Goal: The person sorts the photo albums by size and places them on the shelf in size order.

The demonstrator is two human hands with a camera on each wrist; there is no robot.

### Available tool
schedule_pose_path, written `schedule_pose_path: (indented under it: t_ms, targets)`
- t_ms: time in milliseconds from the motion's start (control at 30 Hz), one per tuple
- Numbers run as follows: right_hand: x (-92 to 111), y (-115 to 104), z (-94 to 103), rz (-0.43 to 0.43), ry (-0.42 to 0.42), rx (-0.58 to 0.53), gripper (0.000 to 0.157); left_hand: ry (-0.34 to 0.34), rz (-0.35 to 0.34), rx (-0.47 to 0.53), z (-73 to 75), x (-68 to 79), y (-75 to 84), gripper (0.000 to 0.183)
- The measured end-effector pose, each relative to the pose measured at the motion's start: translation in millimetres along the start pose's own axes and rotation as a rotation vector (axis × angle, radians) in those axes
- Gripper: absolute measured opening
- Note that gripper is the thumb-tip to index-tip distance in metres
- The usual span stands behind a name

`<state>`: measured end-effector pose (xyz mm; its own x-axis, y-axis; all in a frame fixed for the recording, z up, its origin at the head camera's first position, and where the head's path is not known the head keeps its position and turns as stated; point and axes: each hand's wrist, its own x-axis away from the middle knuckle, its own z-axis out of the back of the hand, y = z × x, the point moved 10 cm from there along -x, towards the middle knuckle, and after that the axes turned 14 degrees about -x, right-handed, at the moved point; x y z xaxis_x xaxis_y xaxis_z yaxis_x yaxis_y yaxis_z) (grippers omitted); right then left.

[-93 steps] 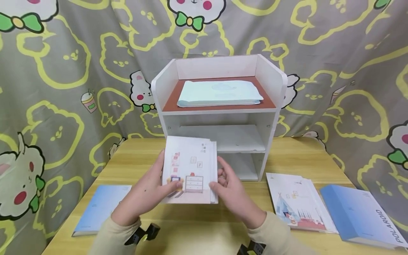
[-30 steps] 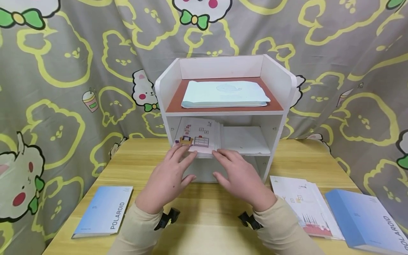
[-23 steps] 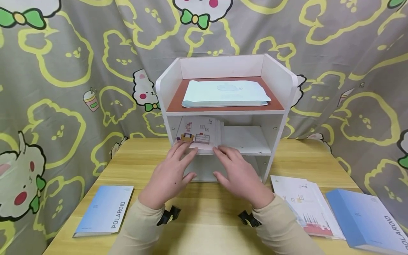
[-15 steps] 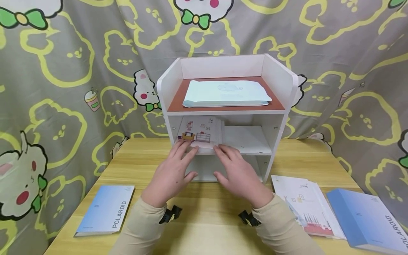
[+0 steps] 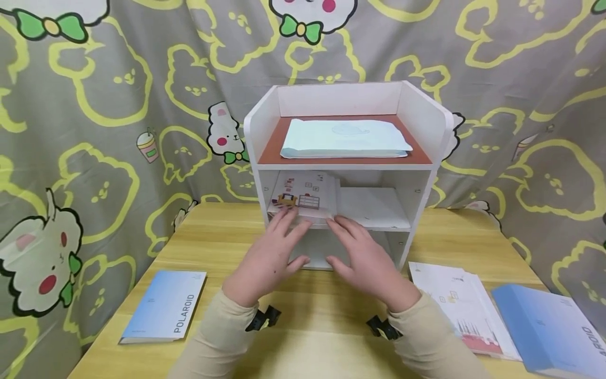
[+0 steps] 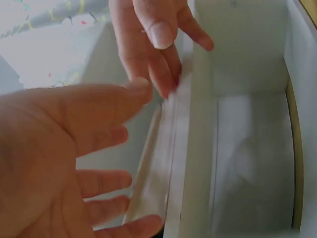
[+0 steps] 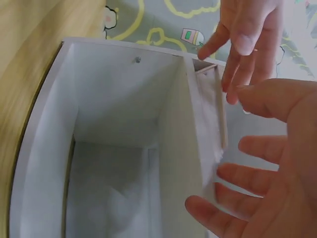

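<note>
White booklets (image 5: 312,189) with a printed dresser and armchair lie stacked on the left part of the shelf unit's (image 5: 442,139) middle shelf. My left hand (image 5: 270,258) has spread, nearly straight fingers right at their front edge. Beside it my right hand (image 5: 369,258) reaches forward likewise, fingertips at the stack's front right corner. Neither hand curls round anything. In the left wrist view the stack (image 6: 153,173) shows edge-on beyond my fingers. The right wrist view shows its pale edge (image 7: 213,111) along the shelf board.
A pale blue-white packet (image 5: 347,139) lies on the brown top shelf. On the wooden table (image 5: 312,337), a blue POLAROID book (image 5: 163,305) lies at left; more white booklets (image 5: 461,300) and a thicker blue book (image 5: 551,329) lie at right. A patterned curtain (image 5: 170,73) hangs behind.
The booklets, gripped by both hands before the unit at first, now lie on the middle shelf, and the fingers have straightened. Over the last second the stack has slid slightly deeper.
</note>
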<state>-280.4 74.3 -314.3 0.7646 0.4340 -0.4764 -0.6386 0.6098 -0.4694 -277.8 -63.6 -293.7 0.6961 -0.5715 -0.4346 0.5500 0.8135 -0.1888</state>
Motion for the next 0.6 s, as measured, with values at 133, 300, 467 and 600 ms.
schedule_pose_path:
  t_ms: [133, 300, 467, 600]
  targets:
    - [14, 1, 19.8, -0.01, 0.0, -0.027, 0.061, -0.026, -0.045, 0.116, -1.0, -3.0, 17.4, 0.072]
    - [45, 25, 45.0, -0.116, -0.062, 0.01, 0.044, -0.167, -0.064, 0.299, -18.2, -8.2, 43.9, 0.071]
    - [88, 81, 74.1, -0.295, -0.128, 0.074, 0.05, -0.326, -0.126, 0.459, -54.2, -20.7, 88.1, 0.071]
    - [124, 132, 91.5, -0.432, -0.193, 0.128, 0.06, -0.442, -0.128, 0.566, -89.5, -30.9, 123.9, 0.076]
